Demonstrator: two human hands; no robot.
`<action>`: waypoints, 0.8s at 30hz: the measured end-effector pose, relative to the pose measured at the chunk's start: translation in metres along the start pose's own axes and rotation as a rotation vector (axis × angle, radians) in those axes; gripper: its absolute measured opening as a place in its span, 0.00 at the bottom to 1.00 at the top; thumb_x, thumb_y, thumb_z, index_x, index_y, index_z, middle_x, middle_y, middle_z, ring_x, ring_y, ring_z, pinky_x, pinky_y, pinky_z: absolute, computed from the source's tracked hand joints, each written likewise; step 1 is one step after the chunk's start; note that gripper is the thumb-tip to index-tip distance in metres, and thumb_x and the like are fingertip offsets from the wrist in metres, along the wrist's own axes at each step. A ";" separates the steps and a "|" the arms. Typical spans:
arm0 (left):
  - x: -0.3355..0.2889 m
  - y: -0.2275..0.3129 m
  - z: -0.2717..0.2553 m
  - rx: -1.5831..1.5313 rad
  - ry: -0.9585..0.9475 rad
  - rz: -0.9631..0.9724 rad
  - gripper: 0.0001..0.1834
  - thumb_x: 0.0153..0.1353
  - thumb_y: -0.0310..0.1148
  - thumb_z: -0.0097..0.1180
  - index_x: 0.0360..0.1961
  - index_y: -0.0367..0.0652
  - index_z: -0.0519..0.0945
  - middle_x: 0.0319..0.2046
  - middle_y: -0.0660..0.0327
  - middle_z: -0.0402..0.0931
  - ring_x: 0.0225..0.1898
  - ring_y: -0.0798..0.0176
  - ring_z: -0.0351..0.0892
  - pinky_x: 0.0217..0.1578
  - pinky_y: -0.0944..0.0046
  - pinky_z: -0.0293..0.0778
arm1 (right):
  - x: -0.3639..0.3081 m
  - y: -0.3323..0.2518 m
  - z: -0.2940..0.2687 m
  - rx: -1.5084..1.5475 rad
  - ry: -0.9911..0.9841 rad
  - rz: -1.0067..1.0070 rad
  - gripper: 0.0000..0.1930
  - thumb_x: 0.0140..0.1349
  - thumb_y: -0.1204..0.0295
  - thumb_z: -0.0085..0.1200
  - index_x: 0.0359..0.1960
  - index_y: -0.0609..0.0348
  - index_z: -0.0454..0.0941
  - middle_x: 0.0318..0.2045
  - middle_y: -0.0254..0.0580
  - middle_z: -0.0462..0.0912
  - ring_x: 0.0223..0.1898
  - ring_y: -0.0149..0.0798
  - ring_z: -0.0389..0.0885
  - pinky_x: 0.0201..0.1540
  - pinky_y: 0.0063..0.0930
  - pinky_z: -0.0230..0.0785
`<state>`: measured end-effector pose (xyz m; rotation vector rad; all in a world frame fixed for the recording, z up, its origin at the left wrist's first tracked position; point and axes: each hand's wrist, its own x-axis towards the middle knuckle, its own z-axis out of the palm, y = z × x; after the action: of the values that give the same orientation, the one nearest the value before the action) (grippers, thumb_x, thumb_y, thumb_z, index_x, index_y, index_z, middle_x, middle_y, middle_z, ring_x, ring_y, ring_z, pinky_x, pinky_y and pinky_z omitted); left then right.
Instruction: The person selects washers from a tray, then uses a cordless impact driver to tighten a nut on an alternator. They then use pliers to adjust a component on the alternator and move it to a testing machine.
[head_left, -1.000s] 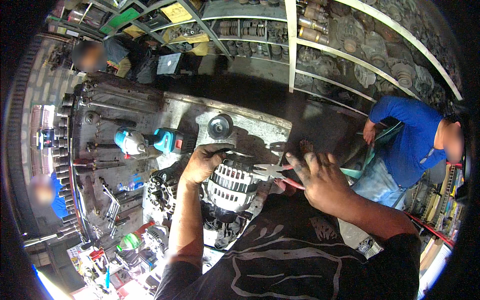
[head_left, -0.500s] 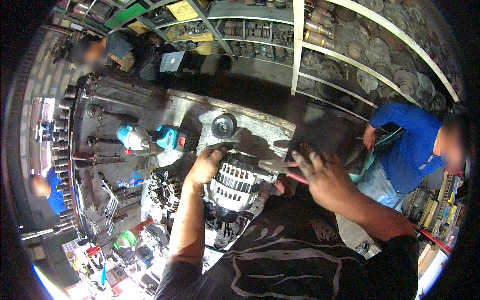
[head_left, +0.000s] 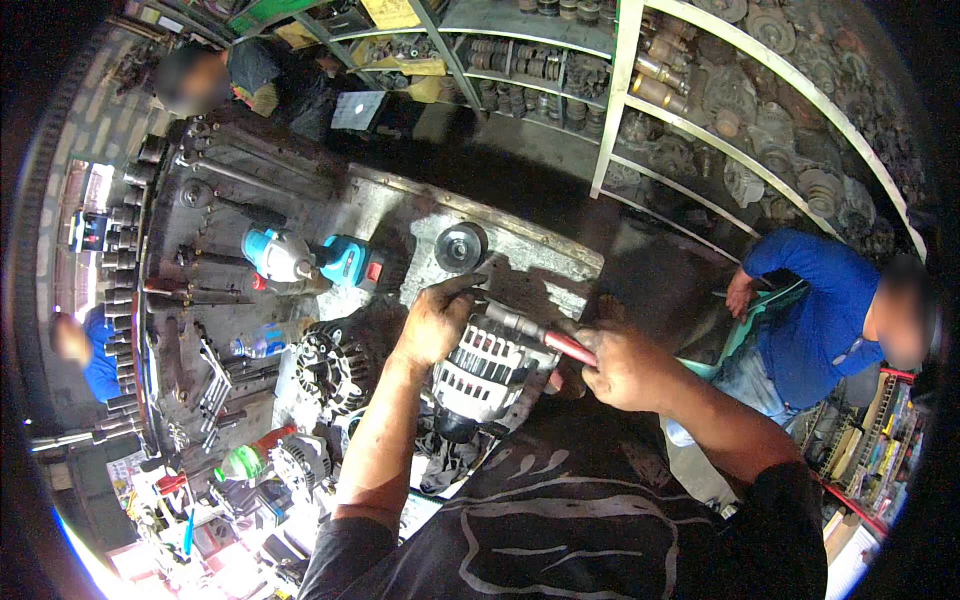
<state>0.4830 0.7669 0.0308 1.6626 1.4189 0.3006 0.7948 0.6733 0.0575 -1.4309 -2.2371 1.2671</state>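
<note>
A silver-and-black alternator [head_left: 470, 385] stands on the bench right in front of me. My left hand [head_left: 432, 325] is closed at its upper left edge, with the fingertips partly hidden. To the right, my right hand [head_left: 632, 368] is wrapped round the red handles of a pair of pliers [head_left: 570, 347]. The handles are together, and the jaws reach over the alternator's top toward my left hand. What the jaws touch is too small to tell. Beyond the alternator lies a round dark pulley [head_left: 461, 247].
A teal cordless impact wrench [head_left: 280, 256] and a second alternator [head_left: 330, 368] lie left, near wrenches and a row of sockets [head_left: 122, 270]. A green bottle [head_left: 240, 463] is at lower left. A person in blue [head_left: 815, 300] sits right; shelves of parts [head_left: 530, 100] stand behind.
My right hand has closed round the pliers' handles, which were spread, and the pliers have swung in over the alternator's top. My left fingers have shifted at its edge. The view has moved slightly.
</note>
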 end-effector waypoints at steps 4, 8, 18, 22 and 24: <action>-0.001 0.002 -0.001 0.005 0.014 -0.010 0.23 0.67 0.34 0.52 0.61 0.39 0.85 0.51 0.40 0.87 0.58 0.44 0.87 0.63 0.52 0.77 | -0.002 -0.002 -0.001 0.023 0.320 0.068 0.24 0.61 0.69 0.62 0.58 0.69 0.81 0.44 0.69 0.84 0.42 0.64 0.86 0.47 0.54 0.79; -0.001 0.006 0.000 0.093 0.039 0.017 0.23 0.68 0.31 0.52 0.60 0.35 0.85 0.52 0.43 0.88 0.55 0.51 0.88 0.61 0.55 0.77 | -0.003 -0.012 -0.002 -0.136 0.135 -0.140 0.23 0.64 0.71 0.59 0.60 0.66 0.79 0.35 0.63 0.86 0.35 0.65 0.87 0.42 0.52 0.82; -0.001 0.010 -0.001 0.008 0.010 0.042 0.23 0.69 0.33 0.51 0.60 0.37 0.85 0.53 0.41 0.87 0.59 0.44 0.86 0.63 0.52 0.76 | -0.007 -0.014 -0.007 -0.009 0.167 0.102 0.16 0.64 0.68 0.61 0.48 0.68 0.83 0.31 0.65 0.84 0.35 0.65 0.86 0.43 0.54 0.79; -0.001 0.008 -0.001 -0.011 -0.034 -0.033 0.23 0.69 0.32 0.51 0.60 0.33 0.84 0.54 0.40 0.87 0.60 0.44 0.86 0.65 0.53 0.75 | -0.026 0.012 -0.030 0.069 0.313 0.180 0.22 0.65 0.69 0.60 0.60 0.60 0.77 0.42 0.64 0.85 0.43 0.68 0.85 0.47 0.55 0.79; 0.001 0.007 -0.002 -0.043 -0.058 0.004 0.23 0.70 0.32 0.51 0.60 0.34 0.84 0.55 0.41 0.86 0.60 0.44 0.85 0.65 0.54 0.75 | -0.035 0.021 -0.036 -0.154 0.456 -0.028 0.27 0.60 0.73 0.65 0.62 0.56 0.74 0.48 0.61 0.84 0.44 0.67 0.85 0.48 0.55 0.79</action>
<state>0.4864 0.7692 0.0365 1.6268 1.3567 0.2816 0.8473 0.6679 0.0734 -1.5452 -2.0610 0.6799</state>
